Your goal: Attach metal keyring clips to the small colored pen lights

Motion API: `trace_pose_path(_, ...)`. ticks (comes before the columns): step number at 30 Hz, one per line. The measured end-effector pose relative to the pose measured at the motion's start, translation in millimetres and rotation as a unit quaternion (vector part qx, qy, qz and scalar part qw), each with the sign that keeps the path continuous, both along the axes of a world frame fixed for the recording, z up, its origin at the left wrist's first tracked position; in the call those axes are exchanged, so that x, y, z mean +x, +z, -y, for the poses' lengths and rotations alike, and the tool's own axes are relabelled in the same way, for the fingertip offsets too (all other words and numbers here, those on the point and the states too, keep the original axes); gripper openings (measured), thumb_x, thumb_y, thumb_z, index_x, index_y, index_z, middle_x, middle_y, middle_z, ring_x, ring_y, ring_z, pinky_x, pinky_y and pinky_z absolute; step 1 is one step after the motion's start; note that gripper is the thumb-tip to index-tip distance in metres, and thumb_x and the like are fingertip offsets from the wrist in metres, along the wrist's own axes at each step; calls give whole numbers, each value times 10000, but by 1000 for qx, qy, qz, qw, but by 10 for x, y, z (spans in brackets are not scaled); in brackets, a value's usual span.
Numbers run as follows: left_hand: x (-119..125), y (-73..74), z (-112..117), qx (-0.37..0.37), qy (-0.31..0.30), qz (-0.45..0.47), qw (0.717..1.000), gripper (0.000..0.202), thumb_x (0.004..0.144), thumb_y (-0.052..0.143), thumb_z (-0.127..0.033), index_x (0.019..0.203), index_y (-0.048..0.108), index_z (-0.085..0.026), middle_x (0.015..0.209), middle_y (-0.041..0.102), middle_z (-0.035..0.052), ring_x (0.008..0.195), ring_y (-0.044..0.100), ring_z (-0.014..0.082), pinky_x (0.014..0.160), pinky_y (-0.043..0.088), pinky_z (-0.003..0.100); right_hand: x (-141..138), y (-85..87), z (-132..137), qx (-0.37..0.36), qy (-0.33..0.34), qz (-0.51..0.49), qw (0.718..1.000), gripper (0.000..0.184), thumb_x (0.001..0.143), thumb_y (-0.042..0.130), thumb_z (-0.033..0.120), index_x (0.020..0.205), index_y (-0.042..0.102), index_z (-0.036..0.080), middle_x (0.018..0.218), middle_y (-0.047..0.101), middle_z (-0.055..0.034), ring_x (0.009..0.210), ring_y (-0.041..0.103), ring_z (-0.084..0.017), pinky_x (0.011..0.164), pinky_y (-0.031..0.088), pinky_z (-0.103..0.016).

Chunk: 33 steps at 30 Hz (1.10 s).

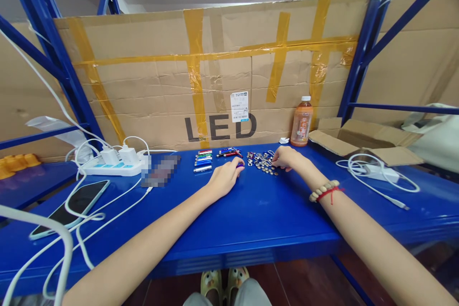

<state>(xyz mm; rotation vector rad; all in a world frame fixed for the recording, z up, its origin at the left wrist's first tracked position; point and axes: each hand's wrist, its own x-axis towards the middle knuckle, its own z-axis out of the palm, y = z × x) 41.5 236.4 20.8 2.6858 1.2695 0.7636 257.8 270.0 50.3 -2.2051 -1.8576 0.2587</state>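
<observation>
My left hand (225,179) is closed around a small blue tube (240,165), and only one end of it shows past the fingers. My right hand (286,157) reaches into a pile of small metal parts (263,162), among them what look like clasps and round discs. Its fingers are bent down at the pile's right side, and whatever they pinch is too small to make out. Left of my left hand lies a neat row of short coloured metal tubes (203,161). Behind that hand, more blue and red tubes (229,152) lie in a loose heap.
A drink bottle (301,122) stands at the back right, near an open cardboard box (373,136). A white cable (383,172) lies coiled on the right. Toward the left are a power strip (114,167), a phone (71,208) and looping cables. Taped cardboard (154,95) closes off the back.
</observation>
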Motion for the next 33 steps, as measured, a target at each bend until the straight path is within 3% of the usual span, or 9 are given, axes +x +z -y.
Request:
trace_pose_path(2, -1, 0, -1, -2, 0, 1, 1000, 219, 895, 261, -315, 1027, 413, -229, 743, 575, -18, 745, 555, 145, 651, 389, 245, -43, 42, 34, -22, -13, 15, 1000, 228, 661, 559, 112, 850, 668, 176, 745, 630, -63, 653, 602, -142, 635, 476, -241)
trace_pose_path(6, -3, -4, -5, -2, -2, 8, 1000, 213, 894, 263, -314, 1022, 414, -233, 740, 575, -21, 746, 552, 142, 654, 385, 243, -27, 72, 41, 67, -15, 86, 994, 364, 704, 484, 57, 976, 631, 249, 1030, 584, -57, 971, 546, -187, 800, 434, -279)
trace_pose_path(8, -5, -7, -6, 0, -4, 10, 1000, 209, 894, 265, -314, 1019, 413, -235, 737, 573, -23, 744, 550, 142, 652, 383, 242, 13, 52, 16, 62, -23, 94, 993, 378, 721, 482, 73, 1027, 604, 258, 1098, 552, -49, 1018, 521, -192, 821, 426, -283)
trace_pose_path(12, -8, -9, -5, 0, -2, 9, 1000, 217, 894, 259, -315, 1023, 413, -232, 738, 570, -21, 737, 549, 142, 646, 382, 239, 73, -18, -65, -1, -11, 91, 996, 365, 736, 550, 221, 1100, 562, 255, 1141, 530, -40, 1050, 500, -199, 841, 418, -277)
trace_pose_path(17, -8, 3, 1, -3, -2, 8, 1000, 225, 894, 255, -316, 1030, 414, -232, 747, 572, -17, 741, 551, 145, 649, 386, 241, 90, -89, -139, -9, 30, 101, 994, 418, 772, 502, 374, 1163, 516, 226, 1125, 538, -68, 1044, 501, -202, 835, 418, -298)
trace_pose_path(23, -7, 8, 7, -9, 3, 6, 1000, 232, 892, 255, -318, 1031, 419, -230, 745, 572, -11, 752, 555, 149, 655, 393, 244, 116, -130, -175, 67, 28, 109, 991, 302, 837, 394, 321, 1061, 579, 239, 1089, 553, -63, 1007, 518, -184, 794, 418, -276)
trace_pose_path(26, -5, 10, 11, -9, 3, 7, 1000, 232, 892, 257, -316, 1032, 420, -229, 742, 572, -13, 737, 555, 146, 653, 394, 243, 111, -165, -205, 109, 71, 86, 988, 401, 797, 437, 451, 1108, 548, 224, 1096, 534, -81, 992, 515, -176, 821, 407, -266)
trace_pose_path(29, -3, 9, 9, -8, 2, 7, 1000, 229, 892, 258, -315, 1031, 419, -230, 739, 573, -17, 729, 553, 144, 653, 393, 243, 78, -223, -238, 87, 108, 69, 988, 638, 696, 499, 585, 1224, 451, 230, 1169, 469, -105, 1052, 473, -212, 880, 378, -299)
trace_pose_path(33, -4, 4, 2, -4, 0, 10, 1000, 222, 892, 258, -314, 1028, 413, -234, 740, 573, -21, 733, 553, 146, 645, 389, 244, 65, -282, -292, 56, 113, 73, 989, 535, 761, 443, 533, 1223, 446, 264, 1152, 472, -91, 1040, 479, -211, 885, 371, -321)
